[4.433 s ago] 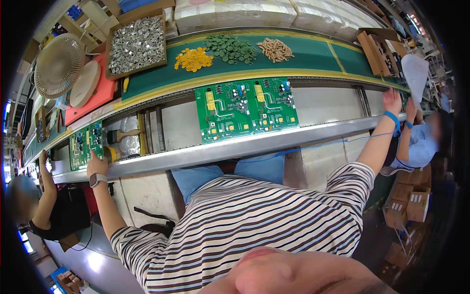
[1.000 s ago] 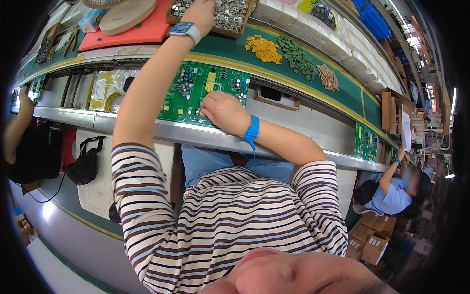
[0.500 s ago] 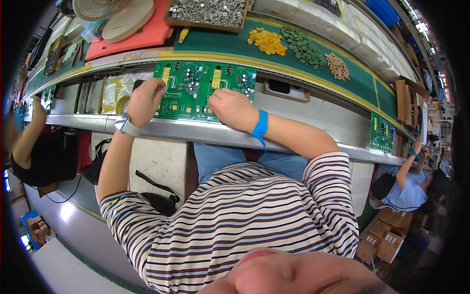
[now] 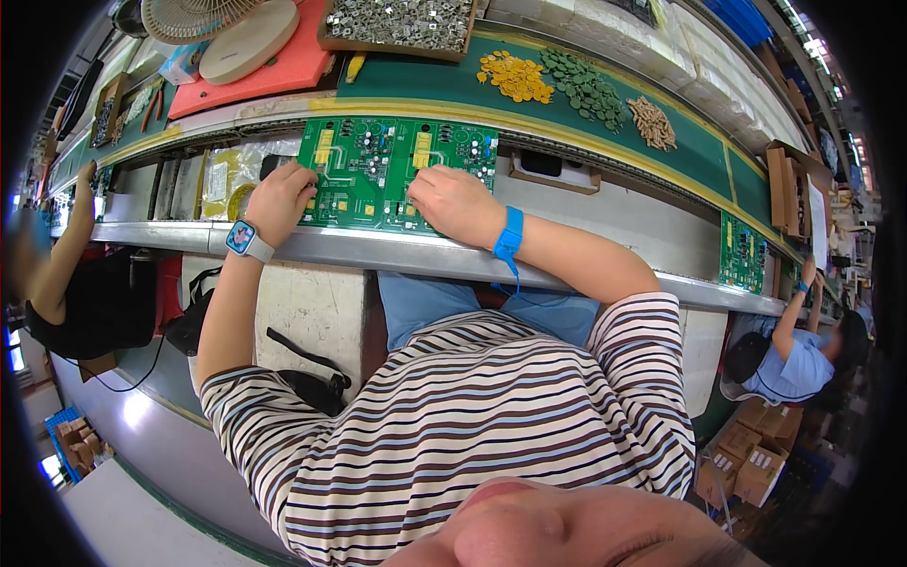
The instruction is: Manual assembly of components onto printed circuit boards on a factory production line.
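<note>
Both green circuit boards (image 4: 370,192) under my hands look partway filled to me: yellow blocks, dark parts and small white and blue ones stand toward the conveyor's far edge, and a few yellow squares sit toward its front rail (image 4: 378,244). Stretches of plain green remain between them, though I can't tell which of those spots are meant to take parts. Plenty of loose stock is left along the far side of the conveyor: the box of metal pieces (image 4: 397,26), the yellow discs (image 4: 516,77), the green discs (image 4: 583,92) and the tan pieces (image 4: 652,123). The boards lie side by side, reaching nearly to the front rail. My left hand (image 4: 281,201) is at the left board's left edge, thumb and fingertips drawn close together; whether they pinch anything, I can't tell. My right hand (image 4: 458,205) lies over the right board's front half, fingers curled in and tips near its left side; whatever they hold, if anything, is hidden.
</note>
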